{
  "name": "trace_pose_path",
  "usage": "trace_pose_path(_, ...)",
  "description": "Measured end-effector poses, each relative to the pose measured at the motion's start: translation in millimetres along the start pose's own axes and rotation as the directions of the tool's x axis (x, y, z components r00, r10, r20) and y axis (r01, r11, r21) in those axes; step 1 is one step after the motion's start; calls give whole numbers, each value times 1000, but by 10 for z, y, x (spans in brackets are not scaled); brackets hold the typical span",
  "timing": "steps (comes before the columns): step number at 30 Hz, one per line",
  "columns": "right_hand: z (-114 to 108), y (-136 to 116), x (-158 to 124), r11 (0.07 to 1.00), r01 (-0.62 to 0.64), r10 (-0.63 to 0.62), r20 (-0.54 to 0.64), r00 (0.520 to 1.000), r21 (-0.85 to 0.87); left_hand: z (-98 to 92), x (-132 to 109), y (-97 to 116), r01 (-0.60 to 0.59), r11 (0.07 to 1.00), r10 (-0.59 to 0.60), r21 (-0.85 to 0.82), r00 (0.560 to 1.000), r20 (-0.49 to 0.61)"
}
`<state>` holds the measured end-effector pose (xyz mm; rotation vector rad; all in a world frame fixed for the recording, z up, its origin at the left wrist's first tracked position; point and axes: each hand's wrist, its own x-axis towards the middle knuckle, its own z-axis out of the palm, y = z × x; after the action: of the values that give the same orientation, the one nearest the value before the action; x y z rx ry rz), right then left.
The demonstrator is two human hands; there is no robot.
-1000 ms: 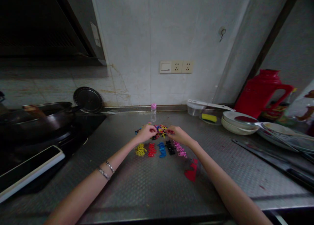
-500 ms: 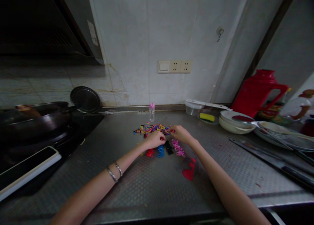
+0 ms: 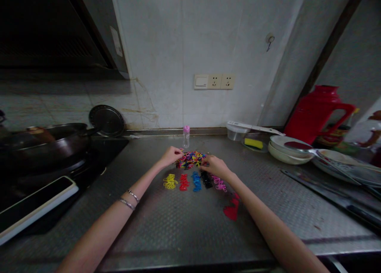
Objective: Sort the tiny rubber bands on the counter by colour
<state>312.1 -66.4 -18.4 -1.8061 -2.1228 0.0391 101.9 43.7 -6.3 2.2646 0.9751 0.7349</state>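
Observation:
A mixed pile of small coloured rubber bands (image 3: pixel 192 159) lies mid-counter. My left hand (image 3: pixel 170 157) is at its left edge, fingertips pinched together. At the right edge is my right hand (image 3: pixel 216 166), also closed in a pinch just above the black bands. What either pinch holds is too small to make out. Nearer me, sorted by colour in a row, lie yellow bands (image 3: pixel 170 182), red bands (image 3: pixel 183 182), blue bands (image 3: pixel 196 182), black bands (image 3: pixel 206 179) and pink bands (image 3: pixel 219 184). The right hand and wrist partly cover the pink ones.
A clear bottle with a pink cap (image 3: pixel 186 137) stands behind the pile. Red scraps (image 3: pixel 231 212) lie by my right forearm. To the right are a sponge (image 3: pixel 253 143), bowls (image 3: pixel 287 153), a knife (image 3: pixel 321 193) and a red flask (image 3: pixel 317 114). A pan (image 3: pixel 64 142) sits left.
My left hand has moved left and away from me, from above the blue and black bands to the pile's left edge, uncovering the yellow and red bands. My right hand has shifted slightly nearer me.

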Motion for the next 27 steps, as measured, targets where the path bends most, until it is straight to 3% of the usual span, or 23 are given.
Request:
trace_pose_path(12, 102, -53, 58, 998, 17, -17, 4, 1000, -62, -91, -179, -267, -1, 1000, 1, 25, 1000, 1)
trace_pose_path(27, -15, 74, 47, 1000, 6, -6, -71, 997, 2, -163, -290, -389, 37, 999, -37, 6, 999, -23)
